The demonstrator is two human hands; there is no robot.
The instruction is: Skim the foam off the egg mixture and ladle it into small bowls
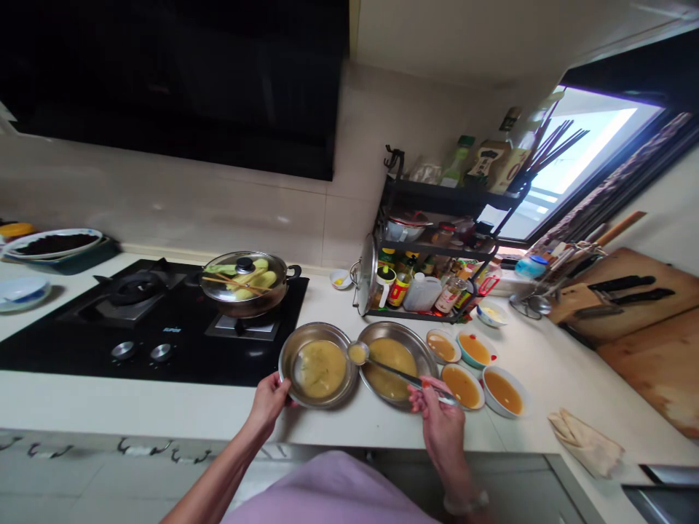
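Observation:
My left hand [271, 399] grips the near left rim of a steel bowl [290, 356] that holds yellowish liquid. In my right hand [440, 418] is a ladle [394, 370], its fingers closed round the handle. The ladle's cup has some yellow liquid in it and hangs where the rims of the two steel bowls meet. The second steel bowl [423, 346], also with yellowish liquid, stands just right of the first, under the ladle's handle. Several small bowls of orange-brown liquid, one of them a white bowl [518, 409], sit beside my right hand.
A lidded pan [245, 291] stands on the black gas hob [191, 364] at the left. Behind the bowls is a black rack [437, 196] of bottles. A folded cloth [587, 440], a knife block [579, 306] and cutting boards [649, 342] are at the right.

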